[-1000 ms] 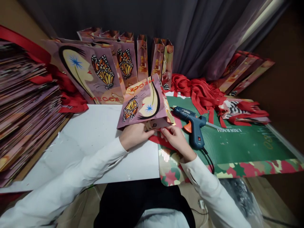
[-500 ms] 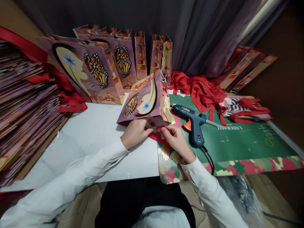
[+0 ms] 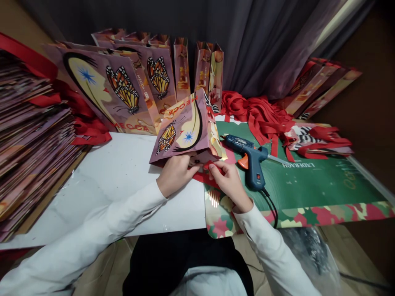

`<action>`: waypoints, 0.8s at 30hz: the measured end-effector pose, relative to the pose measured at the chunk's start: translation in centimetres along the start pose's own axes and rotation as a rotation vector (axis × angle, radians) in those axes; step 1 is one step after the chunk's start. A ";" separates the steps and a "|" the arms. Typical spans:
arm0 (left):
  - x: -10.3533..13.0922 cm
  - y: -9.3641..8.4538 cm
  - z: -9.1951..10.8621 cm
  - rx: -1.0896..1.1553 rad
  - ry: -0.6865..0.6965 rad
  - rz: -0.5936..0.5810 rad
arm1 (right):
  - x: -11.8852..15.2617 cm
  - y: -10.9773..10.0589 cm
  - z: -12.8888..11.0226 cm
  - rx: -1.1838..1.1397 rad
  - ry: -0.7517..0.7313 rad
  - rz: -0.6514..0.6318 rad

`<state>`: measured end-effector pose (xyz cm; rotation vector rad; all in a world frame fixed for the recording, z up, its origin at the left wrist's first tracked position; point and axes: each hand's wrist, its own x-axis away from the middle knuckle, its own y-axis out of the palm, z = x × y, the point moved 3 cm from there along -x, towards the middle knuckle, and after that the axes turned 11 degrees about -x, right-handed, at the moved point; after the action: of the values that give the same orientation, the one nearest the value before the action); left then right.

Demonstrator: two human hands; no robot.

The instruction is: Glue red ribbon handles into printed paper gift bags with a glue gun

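A small pink paper gift bag [image 3: 185,129] printed with a butterfly lies tipped toward me in the middle of the table, its mouth facing me. My left hand [image 3: 174,173] grips the bag's open rim from the left. My right hand [image 3: 226,183] pinches a red ribbon handle [image 3: 205,177] at the same rim, fingers pressed down on it. A blue hot glue gun [image 3: 251,158] lies on the green sheet just right of my right hand, its cord running toward me.
Finished butterfly bags [image 3: 123,94] stand along the back. A tall stack of flat bags [image 3: 31,144] fills the left. Loose red ribbons [image 3: 259,117] and flat bags [image 3: 321,88] lie at the right. A white sheet [image 3: 108,185] and a green printed sheet [image 3: 314,181] cover the table.
The small bag has tipped a little more upright and shifted slightly left. Both hands stay at its rim, and the glue gun has not moved.
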<state>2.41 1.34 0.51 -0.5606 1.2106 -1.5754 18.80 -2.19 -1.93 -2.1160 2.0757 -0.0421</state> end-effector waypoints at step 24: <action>0.5 0.0 0.8 -0.075 -0.060 0.030 | 0.6 1.3 -0.6 -0.106 -0.012 0.134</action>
<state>2.90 0.56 0.67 -0.6309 1.2318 -1.4824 17.44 -2.86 -1.60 -2.0228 2.2534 0.0999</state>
